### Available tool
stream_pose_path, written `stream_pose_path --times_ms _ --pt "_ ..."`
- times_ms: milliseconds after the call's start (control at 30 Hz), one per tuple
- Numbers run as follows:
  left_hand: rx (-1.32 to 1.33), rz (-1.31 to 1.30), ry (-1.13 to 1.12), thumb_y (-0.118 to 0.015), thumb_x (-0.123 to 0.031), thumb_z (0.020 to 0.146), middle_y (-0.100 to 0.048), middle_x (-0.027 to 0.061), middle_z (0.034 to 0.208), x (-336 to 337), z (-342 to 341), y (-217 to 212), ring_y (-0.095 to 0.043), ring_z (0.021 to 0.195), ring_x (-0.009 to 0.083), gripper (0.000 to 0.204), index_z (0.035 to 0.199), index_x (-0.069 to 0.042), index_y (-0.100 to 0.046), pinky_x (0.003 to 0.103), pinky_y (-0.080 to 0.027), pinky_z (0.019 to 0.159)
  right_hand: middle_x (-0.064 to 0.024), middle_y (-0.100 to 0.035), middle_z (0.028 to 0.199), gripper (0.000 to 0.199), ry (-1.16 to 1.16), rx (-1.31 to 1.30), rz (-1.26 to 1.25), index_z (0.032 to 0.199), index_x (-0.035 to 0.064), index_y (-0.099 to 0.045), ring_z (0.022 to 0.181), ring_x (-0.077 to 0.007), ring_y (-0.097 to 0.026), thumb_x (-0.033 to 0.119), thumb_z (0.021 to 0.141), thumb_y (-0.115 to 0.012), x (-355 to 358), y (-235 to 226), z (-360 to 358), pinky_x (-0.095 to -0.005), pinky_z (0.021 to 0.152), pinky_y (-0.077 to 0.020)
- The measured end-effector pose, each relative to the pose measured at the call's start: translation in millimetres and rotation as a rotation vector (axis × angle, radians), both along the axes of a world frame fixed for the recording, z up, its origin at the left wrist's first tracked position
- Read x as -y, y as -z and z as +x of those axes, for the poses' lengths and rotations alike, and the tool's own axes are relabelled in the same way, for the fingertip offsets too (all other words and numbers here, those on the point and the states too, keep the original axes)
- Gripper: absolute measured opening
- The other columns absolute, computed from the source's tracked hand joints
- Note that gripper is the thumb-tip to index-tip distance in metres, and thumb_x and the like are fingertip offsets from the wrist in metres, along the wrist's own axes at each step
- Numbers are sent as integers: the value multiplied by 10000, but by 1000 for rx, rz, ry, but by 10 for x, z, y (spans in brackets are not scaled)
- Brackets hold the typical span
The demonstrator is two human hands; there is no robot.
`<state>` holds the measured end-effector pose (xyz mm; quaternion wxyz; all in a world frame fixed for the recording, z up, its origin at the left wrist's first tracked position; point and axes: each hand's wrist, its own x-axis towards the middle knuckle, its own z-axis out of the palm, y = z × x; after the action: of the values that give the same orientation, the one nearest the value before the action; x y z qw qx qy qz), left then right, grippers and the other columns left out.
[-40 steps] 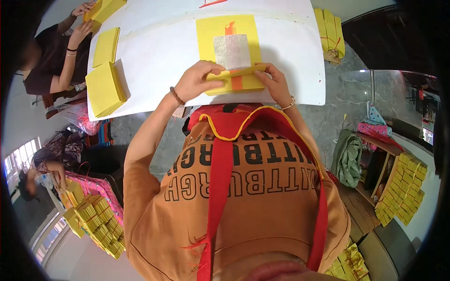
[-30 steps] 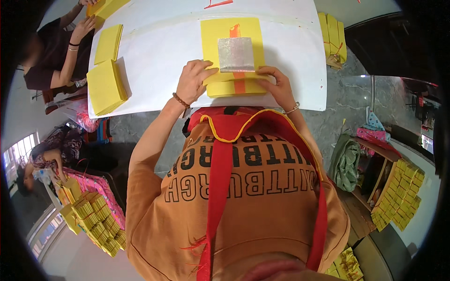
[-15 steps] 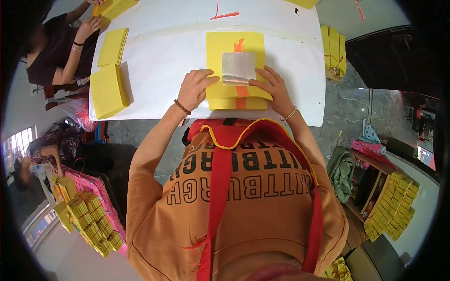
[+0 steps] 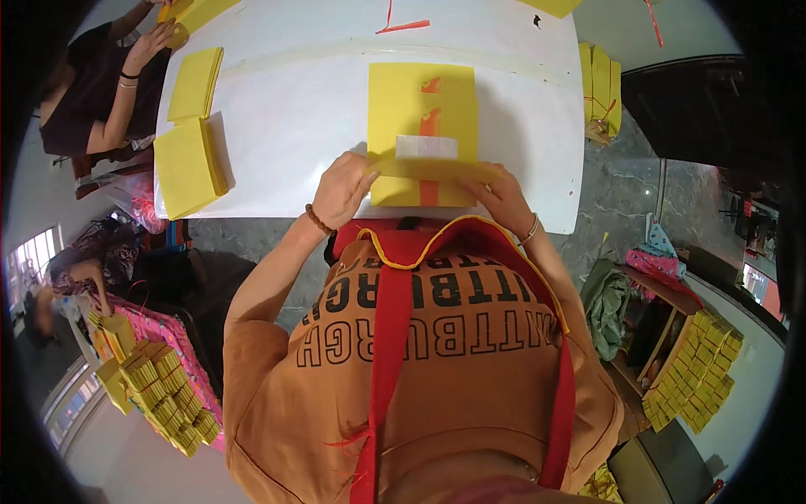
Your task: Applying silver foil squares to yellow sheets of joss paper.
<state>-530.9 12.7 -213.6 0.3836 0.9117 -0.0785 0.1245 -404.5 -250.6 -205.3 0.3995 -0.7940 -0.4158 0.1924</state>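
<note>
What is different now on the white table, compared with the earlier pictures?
The near edge of the yellow sheet has been lifted and folded away from the person, now partly covering its silver square. The left hand and right hand still hold that edge. The yellow stacks on the left of the white table have not moved.

Both bare forearms reached forward from the lower frame, elbows bent and spread, converging toward the centre. Left hand [image 4: 342, 190] lay palm down, fingers [image 4: 363, 175] curled and pinched at their tips; a beaded bracelet circled that wrist. Right hand [image 4: 504, 197] mirrored it, fingers [image 4: 485, 178] pointing inward and closed in a pinch, a thin bangle at the wrist.
</note>
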Motion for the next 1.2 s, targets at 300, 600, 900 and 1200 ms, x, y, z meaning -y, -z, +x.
stream_pose_path --times_ms 300,600,900,1200 --pt "-442 -489 -377 -471 -261 898 -544 134 591 83 339 145 -532 543 235 288 847 11 -549 350 -413 531 -85 -661 860 349 426 -450 163 1102 5 -570 686 -144 -572 271 877 -552 -318 119 132 -273 648 -464" --pt "-602 -643 -442 -504 -200 904 -602 26 767 10 465 149 -506 659 67 257 919 36 -607 220 -414 594 -95 -632 864 301 506 -161 70 1084 68 -605 691 -197 -597 171 802 -623 -430 37 56 -284 627 -460" --pt "-498 -282 -515 -533 -333 860 -565 110 557 21 514 206 -543 501 244 346 699 -28 -532 342 -393 484 -111 -602 819 309 627 -181 133 1080 87 -621 679 -212 -569 173 784 -621 -477 221 65 -309 620 -443" --pt "-463 -436 -535 -565 -320 843 -581 83 566 32 512 265 -552 509 216 285 804 -39 -546 343 -402 493 -124 -608 840 321 636 -165 134 1085 82 -623 700 -248 -579 176 778 -617 -514 273 72 -324 633 -444"
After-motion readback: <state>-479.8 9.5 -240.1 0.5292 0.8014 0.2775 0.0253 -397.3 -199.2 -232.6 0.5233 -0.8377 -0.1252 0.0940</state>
